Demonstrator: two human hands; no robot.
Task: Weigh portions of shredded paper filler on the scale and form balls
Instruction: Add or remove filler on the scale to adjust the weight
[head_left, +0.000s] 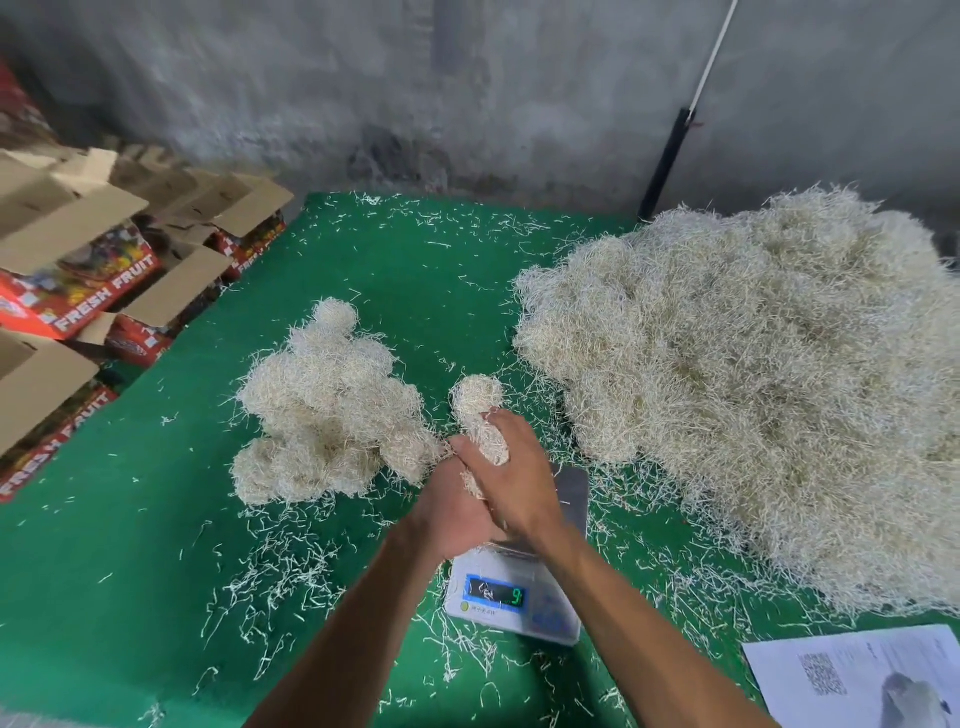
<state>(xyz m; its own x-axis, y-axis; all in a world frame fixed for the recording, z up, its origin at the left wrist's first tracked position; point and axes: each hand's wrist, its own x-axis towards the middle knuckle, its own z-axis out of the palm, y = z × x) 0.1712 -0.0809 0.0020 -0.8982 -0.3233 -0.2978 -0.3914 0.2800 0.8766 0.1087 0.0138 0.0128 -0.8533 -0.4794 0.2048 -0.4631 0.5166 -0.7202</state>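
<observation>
Nearest, at lower right: white printed paper sheet with a square code, lying flat on the green felt-like table cover. Loose pale paper shreds scattered over the cover all round.

Ahead of me, centre: small white digital scale with steel platform; lit display, last digit reads 9, the rest blurred. Platform partly hidden under my wrists.

Above the scale: my left hand and right hand pressed together, fingers of both curled round one elongated wad of cream shredded paper filler. Wad sticks out beyond my fingertips, clear of the platform.

Just left of the hands: heap of finished cream paper-shred balls, touching one another, resting on the cover.

Right, reaching the far edge: large loose mound of cream shredded paper.

Far left, off the table: open red cardboard fruit cartons marked FRESH FRUIT, flaps up. Behind everything, a grey concrete wall
</observation>
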